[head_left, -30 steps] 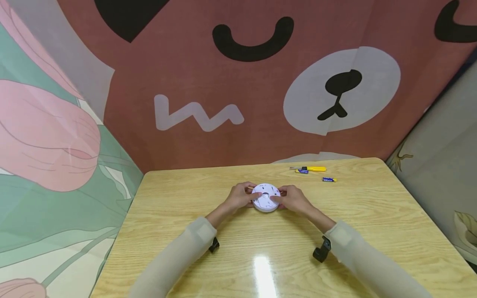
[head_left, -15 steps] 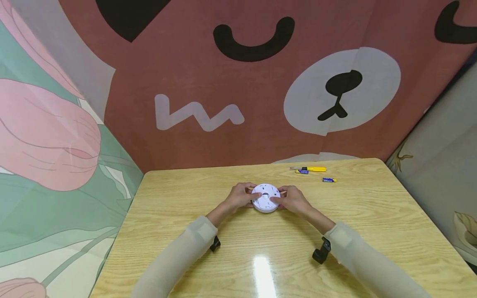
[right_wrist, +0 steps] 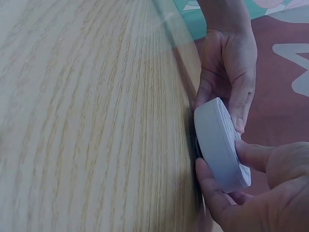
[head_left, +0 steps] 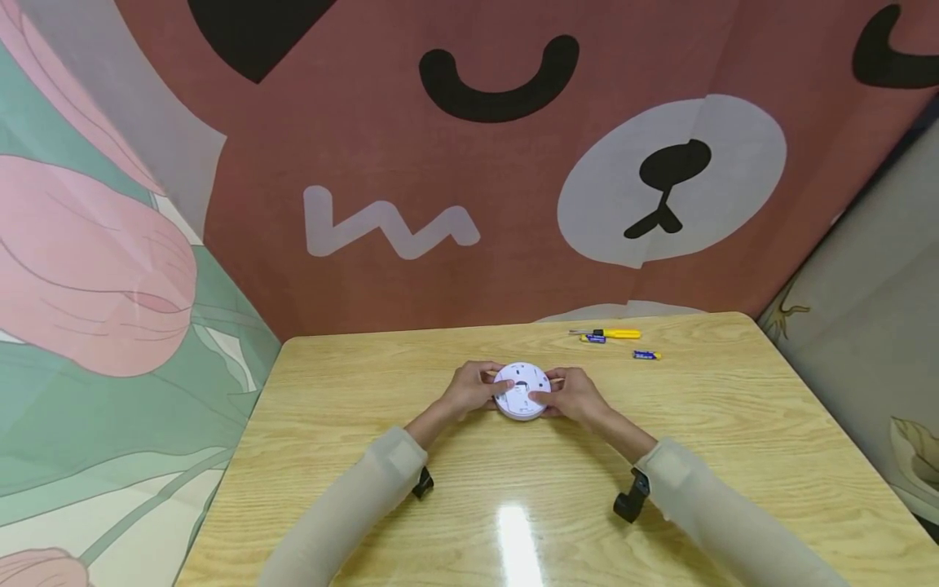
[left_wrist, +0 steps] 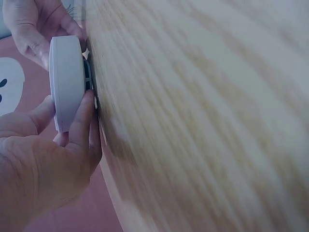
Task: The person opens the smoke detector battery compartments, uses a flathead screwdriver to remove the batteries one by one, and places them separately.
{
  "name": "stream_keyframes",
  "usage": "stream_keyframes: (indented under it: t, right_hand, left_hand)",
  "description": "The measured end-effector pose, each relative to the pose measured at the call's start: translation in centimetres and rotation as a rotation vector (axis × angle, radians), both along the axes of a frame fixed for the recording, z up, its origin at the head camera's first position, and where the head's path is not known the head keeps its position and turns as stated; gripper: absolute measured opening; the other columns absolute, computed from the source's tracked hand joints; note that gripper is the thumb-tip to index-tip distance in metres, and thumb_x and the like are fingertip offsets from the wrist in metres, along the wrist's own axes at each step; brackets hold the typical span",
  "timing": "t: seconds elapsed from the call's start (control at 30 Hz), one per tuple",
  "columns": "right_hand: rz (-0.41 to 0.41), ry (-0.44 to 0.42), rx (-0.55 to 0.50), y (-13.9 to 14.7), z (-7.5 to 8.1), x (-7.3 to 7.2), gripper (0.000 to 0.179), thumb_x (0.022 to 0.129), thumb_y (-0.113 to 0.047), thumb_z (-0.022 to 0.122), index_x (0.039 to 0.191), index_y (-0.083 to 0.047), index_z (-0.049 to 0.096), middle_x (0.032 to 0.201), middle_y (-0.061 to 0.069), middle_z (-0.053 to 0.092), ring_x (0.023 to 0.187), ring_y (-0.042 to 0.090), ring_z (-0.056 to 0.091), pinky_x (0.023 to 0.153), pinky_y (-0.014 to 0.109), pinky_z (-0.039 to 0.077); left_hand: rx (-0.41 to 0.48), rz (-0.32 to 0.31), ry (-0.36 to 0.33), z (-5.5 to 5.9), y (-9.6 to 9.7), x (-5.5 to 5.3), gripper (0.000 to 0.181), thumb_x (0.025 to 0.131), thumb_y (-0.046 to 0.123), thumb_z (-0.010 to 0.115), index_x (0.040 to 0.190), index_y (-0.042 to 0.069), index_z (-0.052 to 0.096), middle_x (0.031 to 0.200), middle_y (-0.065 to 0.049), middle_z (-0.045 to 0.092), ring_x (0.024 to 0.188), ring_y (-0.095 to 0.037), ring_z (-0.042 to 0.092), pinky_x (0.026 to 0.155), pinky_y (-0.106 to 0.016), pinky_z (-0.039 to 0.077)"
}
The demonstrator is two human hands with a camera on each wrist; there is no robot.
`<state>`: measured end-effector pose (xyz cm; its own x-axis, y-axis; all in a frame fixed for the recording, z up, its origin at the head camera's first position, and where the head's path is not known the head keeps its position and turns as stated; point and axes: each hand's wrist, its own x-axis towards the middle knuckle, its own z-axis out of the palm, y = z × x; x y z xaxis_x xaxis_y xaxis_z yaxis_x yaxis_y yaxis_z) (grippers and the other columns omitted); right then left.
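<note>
A round white smoke detector (head_left: 522, 406) is held between both hands near the middle of the table, its marked flat face turned up. My left hand (head_left: 467, 386) grips its left edge, thumb on the upper face and fingers underneath. On the opposite edge my right hand (head_left: 579, 395) holds it the same way, its thumb pressing the face near the centre. In the left wrist view the white side wall of the detector (left_wrist: 67, 82) shows, with dark vent slots below it, close over the table. The right wrist view shows the right thumb (right_wrist: 256, 155) on the face.
A yellow-handled screwdriver (head_left: 619, 333) lies near the back edge of the wooden table (head_left: 352, 408), with a blue and yellow battery (head_left: 593, 339) close in front of it. Another battery (head_left: 646, 355) lies farther right. A printed bear curtain (head_left: 411, 293) hangs behind the table.
</note>
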<state>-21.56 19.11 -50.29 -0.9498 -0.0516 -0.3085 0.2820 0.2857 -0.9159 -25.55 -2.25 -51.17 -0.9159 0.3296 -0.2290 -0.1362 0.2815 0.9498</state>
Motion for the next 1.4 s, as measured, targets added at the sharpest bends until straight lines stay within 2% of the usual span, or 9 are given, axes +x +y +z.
stream_keyframes:
  t: [0.37, 0.7, 0.87, 1.03, 1.2, 1.4]
  right_hand:
    - [-0.033, -0.018, -0.056, -0.10, -0.29, -0.07, 0.059, 0.091, 0.000, 0.082, 0.141, 0.014, 0.053, 0.105, 0.024, 0.072, 0.071, 0.018, 0.074, 0.072, 0.038, 0.067]
    - [-0.054, -0.040, -0.099, -0.36, -0.23, 0.16, 0.059, 0.091, 0.002, 0.081, 0.140, 0.015, 0.051, 0.098, 0.021, 0.072, 0.067, 0.017, 0.073, 0.070, 0.036, 0.067]
    - [-0.066, -0.031, -0.109, -0.38, -0.11, 0.24, 0.061, 0.090, 0.004, 0.082, 0.140, 0.015, 0.049, 0.098, 0.020, 0.071, 0.066, 0.017, 0.073, 0.072, 0.037, 0.067]
    - [-0.061, -0.038, -0.112, -0.37, -0.01, 0.30, 0.062, 0.088, 0.003, 0.084, 0.137, 0.014, 0.048, 0.099, 0.021, 0.069, 0.067, 0.018, 0.073, 0.073, 0.038, 0.067]
    - [-0.060, -0.048, -0.126, -0.30, -0.08, 0.25, 0.062, 0.087, 0.002, 0.086, 0.135, 0.012, 0.048, 0.099, 0.019, 0.068, 0.067, 0.018, 0.073, 0.073, 0.038, 0.067]
    - [-0.057, -0.016, -0.108, -0.32, -0.43, 0.21, 0.060, 0.083, 0.000, 0.089, 0.128, 0.010, 0.051, 0.096, 0.017, 0.070, 0.067, 0.016, 0.071, 0.068, 0.035, 0.066]
  left_hand:
    - [-0.047, 0.000, 0.056, 0.35, 0.21, 0.26, 0.028, 0.097, 0.011, 0.079, 0.124, 0.002, 0.075, 0.092, -0.011, 0.067, 0.068, -0.013, 0.066, 0.062, -0.030, 0.065]
    - [-0.035, -0.080, 0.049, 0.31, -0.43, -0.09, 0.041, 0.088, 0.007, 0.087, 0.127, 0.005, 0.077, 0.099, -0.010, 0.071, 0.082, -0.015, 0.068, 0.070, -0.030, 0.066]
    - [0.025, -0.077, 0.023, 0.24, -0.42, -0.17, 0.041, 0.090, 0.005, 0.085, 0.129, 0.002, 0.075, 0.104, -0.013, 0.076, 0.082, -0.014, 0.070, 0.073, -0.032, 0.066]
    - [0.047, -0.073, 0.013, 0.19, -0.40, -0.12, 0.042, 0.091, 0.005, 0.084, 0.132, 0.001, 0.074, 0.108, -0.015, 0.076, 0.081, -0.013, 0.071, 0.073, -0.032, 0.066]
    - [0.037, -0.068, 0.015, 0.22, -0.37, -0.08, 0.040, 0.093, 0.004, 0.081, 0.132, 0.000, 0.073, 0.107, -0.016, 0.073, 0.082, -0.013, 0.068, 0.071, -0.030, 0.066]
    - [0.021, -0.066, 0.010, 0.28, -0.30, -0.16, 0.037, 0.096, 0.005, 0.078, 0.132, 0.000, 0.073, 0.106, -0.015, 0.071, 0.079, -0.014, 0.068, 0.069, -0.030, 0.066]
